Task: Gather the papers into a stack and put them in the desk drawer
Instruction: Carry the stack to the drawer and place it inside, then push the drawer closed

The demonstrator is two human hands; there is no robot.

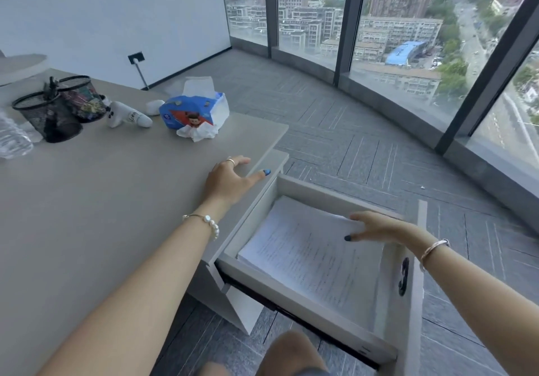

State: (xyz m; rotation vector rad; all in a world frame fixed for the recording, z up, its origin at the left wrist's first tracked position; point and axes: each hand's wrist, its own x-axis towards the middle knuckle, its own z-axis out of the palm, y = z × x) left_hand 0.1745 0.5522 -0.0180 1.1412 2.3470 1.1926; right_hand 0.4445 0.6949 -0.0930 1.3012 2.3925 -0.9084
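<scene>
The stack of papers (309, 256) lies flat in the open drawer (294, 294); my right hand (376, 227) rests open-fingered on it, my left hand (230, 179) spread empty on the counter (96, 200) edge.

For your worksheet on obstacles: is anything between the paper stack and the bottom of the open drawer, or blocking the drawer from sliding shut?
Nothing visible. The papers already lie inside the drawer, with the right hand on their far edge. The left hand rests on the desk edge, outside the drawer.
</scene>
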